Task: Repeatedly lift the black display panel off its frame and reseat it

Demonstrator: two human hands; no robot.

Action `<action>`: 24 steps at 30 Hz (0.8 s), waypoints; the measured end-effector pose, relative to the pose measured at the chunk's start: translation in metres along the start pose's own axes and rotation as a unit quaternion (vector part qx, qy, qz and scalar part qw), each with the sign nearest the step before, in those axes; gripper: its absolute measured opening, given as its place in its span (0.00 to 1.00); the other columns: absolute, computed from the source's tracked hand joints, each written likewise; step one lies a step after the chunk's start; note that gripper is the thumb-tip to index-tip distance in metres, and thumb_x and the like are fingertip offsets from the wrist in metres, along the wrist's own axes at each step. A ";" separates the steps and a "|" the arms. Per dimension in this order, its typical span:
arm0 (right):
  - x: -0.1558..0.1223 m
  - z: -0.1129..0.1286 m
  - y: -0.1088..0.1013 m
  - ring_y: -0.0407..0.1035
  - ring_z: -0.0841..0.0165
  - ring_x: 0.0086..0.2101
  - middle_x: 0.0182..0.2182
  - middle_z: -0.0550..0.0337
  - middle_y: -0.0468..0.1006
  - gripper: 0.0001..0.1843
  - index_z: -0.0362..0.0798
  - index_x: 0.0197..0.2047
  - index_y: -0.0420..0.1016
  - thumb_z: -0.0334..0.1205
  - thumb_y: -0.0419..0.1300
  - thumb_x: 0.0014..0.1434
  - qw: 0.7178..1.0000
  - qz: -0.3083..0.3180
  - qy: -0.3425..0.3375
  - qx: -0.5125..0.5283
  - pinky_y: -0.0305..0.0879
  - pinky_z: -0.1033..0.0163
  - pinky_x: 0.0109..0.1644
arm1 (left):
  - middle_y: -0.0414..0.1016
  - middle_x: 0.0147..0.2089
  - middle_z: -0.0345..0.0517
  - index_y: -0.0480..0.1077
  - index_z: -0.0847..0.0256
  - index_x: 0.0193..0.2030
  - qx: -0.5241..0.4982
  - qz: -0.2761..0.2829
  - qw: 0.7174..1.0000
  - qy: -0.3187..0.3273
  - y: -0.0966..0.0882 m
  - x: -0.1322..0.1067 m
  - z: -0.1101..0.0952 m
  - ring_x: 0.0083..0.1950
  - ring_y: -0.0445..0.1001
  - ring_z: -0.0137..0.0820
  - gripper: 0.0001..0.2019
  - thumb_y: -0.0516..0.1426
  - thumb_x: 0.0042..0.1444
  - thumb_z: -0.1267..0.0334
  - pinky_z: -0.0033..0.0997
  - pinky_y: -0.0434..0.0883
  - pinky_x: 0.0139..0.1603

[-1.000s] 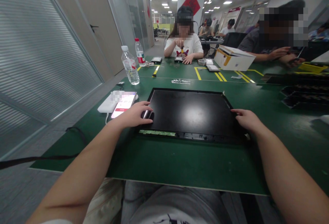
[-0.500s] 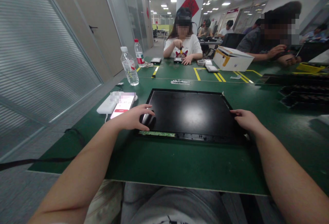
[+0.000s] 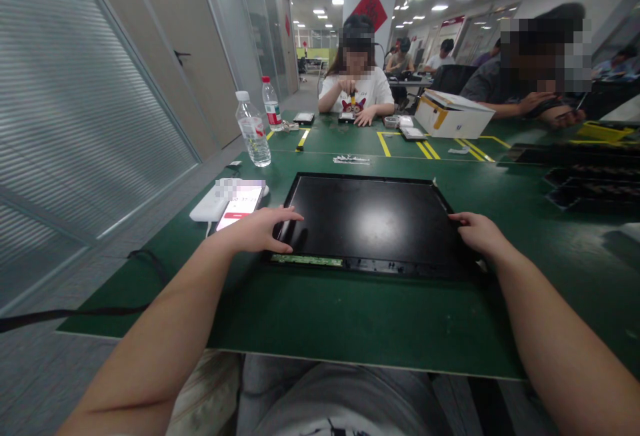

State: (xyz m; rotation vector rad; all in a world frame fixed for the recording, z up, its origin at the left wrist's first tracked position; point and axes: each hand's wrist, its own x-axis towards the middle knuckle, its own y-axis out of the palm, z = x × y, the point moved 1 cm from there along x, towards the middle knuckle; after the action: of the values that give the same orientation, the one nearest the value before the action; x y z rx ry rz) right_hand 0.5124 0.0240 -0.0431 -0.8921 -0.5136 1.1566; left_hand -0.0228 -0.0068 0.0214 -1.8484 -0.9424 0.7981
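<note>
A large black flat panel (image 3: 370,219) lies on the green table (image 3: 350,316) in front of me, with a strip of green circuit board along its near edge. My left hand (image 3: 257,231) rests at the panel's left edge, fingers stretched out over the corner. At the right edge sits my right hand (image 3: 477,233), with its fingers curled down over the rim.
A lit phone (image 3: 240,200) on a white power bank (image 3: 213,203) lies left of the panel. Two water bottles (image 3: 253,129) stand beyond. A white and yellow box (image 3: 450,115) and dark trays (image 3: 590,183) are at right. Other people work at the far end.
My left hand's fingers have shifted slightly up and spread along the panel's left edge. The right hand and the panel have barely moved.
</note>
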 end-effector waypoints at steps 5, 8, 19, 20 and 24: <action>0.002 -0.001 0.000 0.80 0.54 0.48 0.47 0.49 0.86 0.31 0.49 0.52 0.87 0.26 0.61 0.44 1.000 -0.009 -0.010 0.003 0.75 0.53 0.54 | 0.63 0.79 0.53 0.74 0.48 0.68 -0.020 -0.002 1.000 -0.005 0.001 -0.001 0.003 0.79 0.60 0.56 0.36 0.70 0.51 0.46 0.54 0.64 0.73; 0.001 -0.002 0.000 0.80 0.53 0.49 0.48 0.49 0.86 0.31 0.49 0.52 0.87 0.26 0.61 0.44 1.000 -0.012 -0.011 0.001 0.75 0.52 0.55 | 0.64 0.79 0.54 0.75 0.48 0.66 -0.022 -0.002 1.000 -0.004 0.002 -0.001 0.004 0.79 0.60 0.57 0.35 0.70 0.51 0.46 0.55 0.64 0.74; 0.001 -0.004 0.002 0.81 0.54 0.43 0.50 0.45 0.85 0.34 0.48 0.57 0.85 0.28 0.62 0.45 1.000 -0.005 0.007 0.018 0.77 0.53 0.49 | 0.72 0.74 0.51 0.79 0.47 0.60 -0.021 0.005 1.000 -0.016 0.002 0.000 0.004 0.80 0.59 0.58 0.30 0.70 0.50 0.43 0.55 0.66 0.72; 0.001 -0.004 0.002 0.81 0.54 0.44 0.50 0.45 0.85 0.34 0.48 0.57 0.85 0.28 0.62 0.45 1.000 -0.005 0.006 0.017 0.77 0.53 0.49 | 0.72 0.74 0.50 0.79 0.47 0.59 -0.022 0.005 1.000 -0.016 0.002 0.000 0.004 0.80 0.59 0.58 0.30 0.70 0.50 0.43 0.55 0.66 0.72; 0.000 -0.003 0.001 0.81 0.54 0.45 0.50 0.46 0.85 0.34 0.49 0.57 0.85 0.28 0.62 0.45 1.000 -0.004 0.010 0.021 0.77 0.54 0.49 | 0.71 0.75 0.50 0.79 0.47 0.61 -0.026 -0.011 1.000 -0.013 0.001 0.000 0.007 0.78 0.63 0.57 0.31 0.70 0.49 0.46 0.55 0.65 0.73</action>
State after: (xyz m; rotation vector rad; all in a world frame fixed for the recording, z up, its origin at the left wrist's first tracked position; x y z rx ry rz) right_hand 0.5144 0.0233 -0.0456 -0.8650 -0.4747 1.1459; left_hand -0.0282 -0.0039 0.0175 -1.8721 -1.0073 0.7937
